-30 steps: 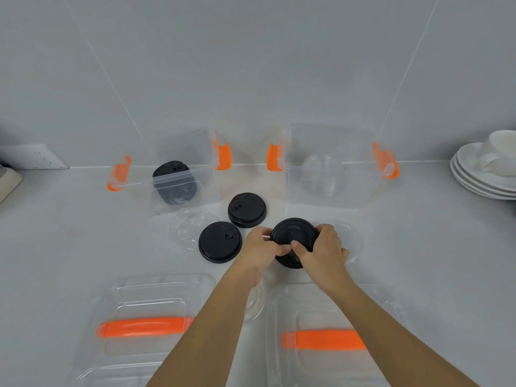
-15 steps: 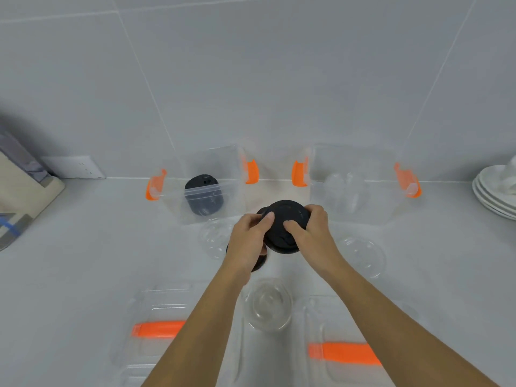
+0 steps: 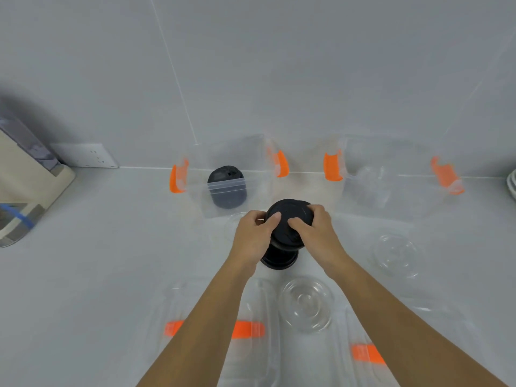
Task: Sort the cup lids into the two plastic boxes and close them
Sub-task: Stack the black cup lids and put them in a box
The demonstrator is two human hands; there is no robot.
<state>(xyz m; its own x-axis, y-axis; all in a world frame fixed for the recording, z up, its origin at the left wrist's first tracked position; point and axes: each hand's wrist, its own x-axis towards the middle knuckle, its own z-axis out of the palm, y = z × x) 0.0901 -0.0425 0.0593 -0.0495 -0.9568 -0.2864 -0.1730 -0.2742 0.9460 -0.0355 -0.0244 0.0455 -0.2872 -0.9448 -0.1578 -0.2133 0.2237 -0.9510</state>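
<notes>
My left hand (image 3: 252, 237) and my right hand (image 3: 315, 233) both grip a stack of black cup lids (image 3: 289, 222), held above the counter in front of the boxes. Under the stack another black lid (image 3: 279, 259) lies on the counter. The left clear box (image 3: 201, 191) with orange clips stands open against the wall and holds black lids (image 3: 227, 188). The right clear box (image 3: 402, 196) holds clear lids (image 3: 371, 185). Loose clear lids lie at the right (image 3: 396, 255), near me (image 3: 307, 305), and behind my left hand (image 3: 233, 223).
Two clear box covers with orange handles lie at the front, one left (image 3: 251, 329) under my left forearm, one right (image 3: 365, 354). A beige appliance (image 3: 25, 188) and a wall socket (image 3: 86, 155) are at the left. White saucers (image 3: 512, 182) show at the right edge.
Both hands have lifted the black lids from the counter and carried them back towards the boxes. The view has tilted up and shifted left.
</notes>
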